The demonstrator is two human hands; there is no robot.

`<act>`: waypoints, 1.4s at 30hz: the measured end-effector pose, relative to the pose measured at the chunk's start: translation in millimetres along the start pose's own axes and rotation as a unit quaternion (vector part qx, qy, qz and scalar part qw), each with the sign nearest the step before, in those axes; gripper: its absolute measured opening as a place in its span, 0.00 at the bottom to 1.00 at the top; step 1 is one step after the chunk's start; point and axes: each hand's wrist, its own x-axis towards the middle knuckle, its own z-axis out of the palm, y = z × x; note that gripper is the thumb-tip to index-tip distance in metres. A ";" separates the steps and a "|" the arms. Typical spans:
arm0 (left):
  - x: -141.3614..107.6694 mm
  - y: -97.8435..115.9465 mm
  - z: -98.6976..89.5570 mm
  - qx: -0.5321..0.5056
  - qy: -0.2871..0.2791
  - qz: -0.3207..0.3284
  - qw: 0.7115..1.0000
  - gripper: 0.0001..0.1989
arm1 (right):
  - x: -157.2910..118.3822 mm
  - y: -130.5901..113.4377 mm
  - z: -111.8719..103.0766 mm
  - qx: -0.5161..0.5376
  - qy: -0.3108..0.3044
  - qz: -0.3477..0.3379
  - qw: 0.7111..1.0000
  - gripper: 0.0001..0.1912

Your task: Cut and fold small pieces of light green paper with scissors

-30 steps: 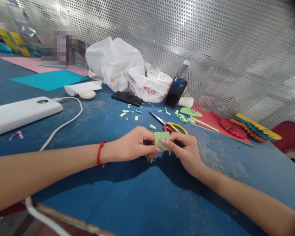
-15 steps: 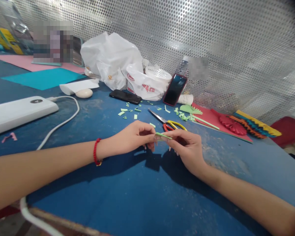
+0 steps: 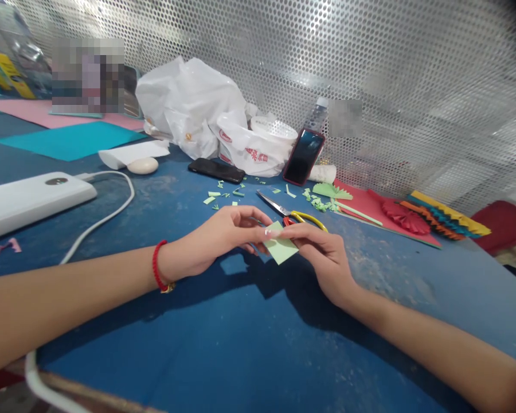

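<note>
A small square of light green paper (image 3: 281, 251) is held above the blue table (image 3: 223, 350), its flat face tilted towards me. My left hand (image 3: 223, 238) pinches it at the upper left between thumb and fingers. From the other side my right hand (image 3: 322, 252) grips it, the thumb and forefinger meeting the left fingertips at its top. Just behind the hands lies a pair of scissors (image 3: 279, 208) with red and yellow handles, partly hidden by the right fingers. Small green paper scraps (image 3: 238, 194) are scattered behind the left hand.
A white power bank (image 3: 34, 201) with a cable lies left. Behind are a black phone (image 3: 216, 170), a propped phone (image 3: 304, 156) and white plastic bags (image 3: 193, 103). At right are a green pleated fan (image 3: 332, 191), red paper (image 3: 361, 201) and folded coloured strips (image 3: 449, 212).
The green paper was seen nearly edge-on and is now turned so that its square face shows. Both hands still pinch it, in almost the same place.
</note>
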 end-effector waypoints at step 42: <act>6.2 -3.3 -0.4 0.074 -0.032 0.064 0.995 0.15 | 0.4 -1.5 6.1 0.041 -0.052 0.081 0.995 0.10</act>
